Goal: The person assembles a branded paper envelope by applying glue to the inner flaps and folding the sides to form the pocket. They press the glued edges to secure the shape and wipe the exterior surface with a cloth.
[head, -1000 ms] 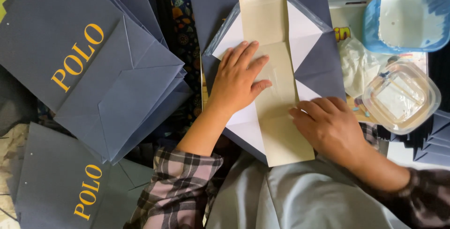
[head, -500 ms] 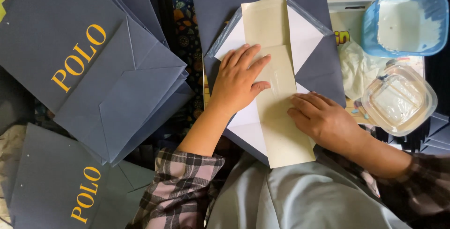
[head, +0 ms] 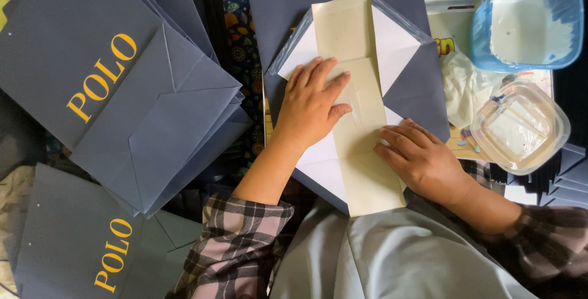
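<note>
Here, both hands lie open and flat, holding nothing: the right hand (head: 422, 159) presses the lower part of the cream strip (head: 358, 109) on the folded dark blue paper bag (head: 416, 90), and the left hand (head: 312, 108) presses its middle. Farther right, a clear tub (head: 520, 126) and a blue tub (head: 528, 24) both contain white paste.

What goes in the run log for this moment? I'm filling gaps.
left hand: flat on cream strip | right hand: fingers on strip | navy bag: bottom flaps open
</note>
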